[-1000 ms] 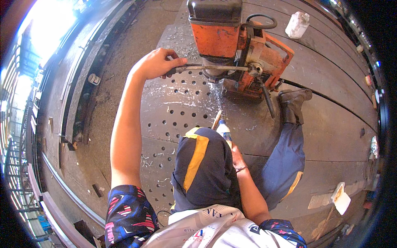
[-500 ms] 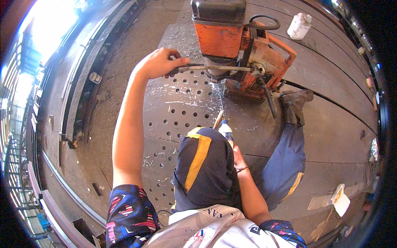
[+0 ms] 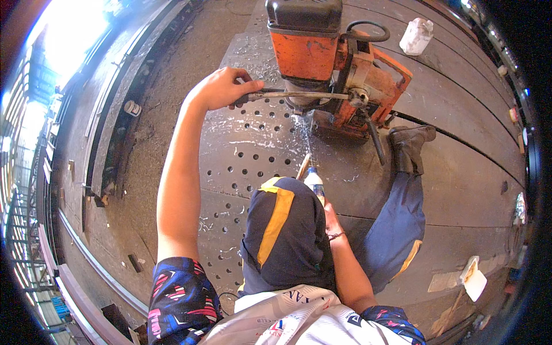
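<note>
My left hand [image 3: 227, 89] is closed round the grip end of a long metal feed handle [image 3: 302, 94] on an orange and black magnetic drill [image 3: 305, 54]. Under the drill's motor, thin streaks of pale liquid and shavings cross a steel plate [image 3: 221, 184] with many round holes. My right hand [image 3: 330, 215], partly hidden behind my bent knee, grips a white squeeze bottle [image 3: 314, 183] with a blue top, its tip toward the drill. Beside the bottle a thin brown stick [image 3: 303, 166] points the same way; what holds it is hidden.
My booted foot [image 3: 411, 146] rests right of the drill's base. A white plastic container [image 3: 416, 36] stands at the far right, and a cut-open white container [image 3: 474, 280] lies at the near right. A white bucket [image 3: 133, 108] is on the dirt ground to the left, near long steel beams [image 3: 123, 123].
</note>
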{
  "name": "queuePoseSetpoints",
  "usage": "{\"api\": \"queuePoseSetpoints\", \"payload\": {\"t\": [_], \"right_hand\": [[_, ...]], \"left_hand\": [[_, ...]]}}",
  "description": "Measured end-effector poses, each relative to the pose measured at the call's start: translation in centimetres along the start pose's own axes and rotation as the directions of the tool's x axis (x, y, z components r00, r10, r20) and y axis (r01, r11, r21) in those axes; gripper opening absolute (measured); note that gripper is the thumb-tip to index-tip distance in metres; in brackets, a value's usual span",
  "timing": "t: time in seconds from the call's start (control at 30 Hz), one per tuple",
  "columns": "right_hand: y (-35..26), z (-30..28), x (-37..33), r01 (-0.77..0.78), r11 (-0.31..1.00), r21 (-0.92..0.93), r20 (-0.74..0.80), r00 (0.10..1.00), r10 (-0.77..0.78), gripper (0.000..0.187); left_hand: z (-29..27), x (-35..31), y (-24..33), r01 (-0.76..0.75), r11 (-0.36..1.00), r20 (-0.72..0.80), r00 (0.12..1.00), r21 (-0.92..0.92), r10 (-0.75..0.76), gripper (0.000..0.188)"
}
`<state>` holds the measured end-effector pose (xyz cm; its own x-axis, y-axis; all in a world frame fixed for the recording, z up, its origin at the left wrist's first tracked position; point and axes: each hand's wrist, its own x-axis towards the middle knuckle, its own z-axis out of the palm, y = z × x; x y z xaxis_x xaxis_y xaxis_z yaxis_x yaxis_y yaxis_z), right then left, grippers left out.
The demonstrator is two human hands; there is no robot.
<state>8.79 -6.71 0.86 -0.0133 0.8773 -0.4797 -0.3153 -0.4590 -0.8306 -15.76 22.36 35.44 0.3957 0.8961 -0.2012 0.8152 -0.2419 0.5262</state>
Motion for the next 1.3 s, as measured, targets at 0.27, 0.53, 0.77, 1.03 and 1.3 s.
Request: {"api": "queuePoseSetpoints", "payload": {"t": [0.27, 0.53, 0.77, 1.03, 1.3], "right_hand": [[0.7, -0.3, 0.5, 0.063, 0.998, 0.001, -0.044, 0.997, -0.063, 0.04], [0.4, -0.2, 0.2, 0.05, 0.996, 0.078, -0.026, 0.999, -0.048, 0.038], [0.4, -0.1, 0.2, 0.043, 0.998, 0.048, -0.026, 0.999, -0.042, 0.037], [0.3, -0.2, 0.2, 0.013, 1.0, 0.016, -0.021, 1.0, -0.012, 0.038], [0.3, 0.0, 0.4, 0.085, 0.996, -0.027, -0.046, 0.995, -0.086, 0.036]], "left_hand": [[-0.2, -0.2, 0.5, 0.016, 1.0, 0.01, 1.0, 0.019, -0.016, 0.057], [0.2, 0.2, -0.4, -0.085, 0.985, -0.076, 0.992, 0.149, 0.097, 0.059], [0.4, 0.2, -0.8, -0.108, 0.987, -0.101, 0.988, 0.122, 0.121, 0.055], [0.5, 0.2, -1.0, -0.066, 0.99, -0.098, 0.992, 0.124, 0.079, 0.055], [0.5, 0.2, -0.7, -0.059, 0.991, -0.1, 0.992, 0.122, 0.072, 0.057]]}}
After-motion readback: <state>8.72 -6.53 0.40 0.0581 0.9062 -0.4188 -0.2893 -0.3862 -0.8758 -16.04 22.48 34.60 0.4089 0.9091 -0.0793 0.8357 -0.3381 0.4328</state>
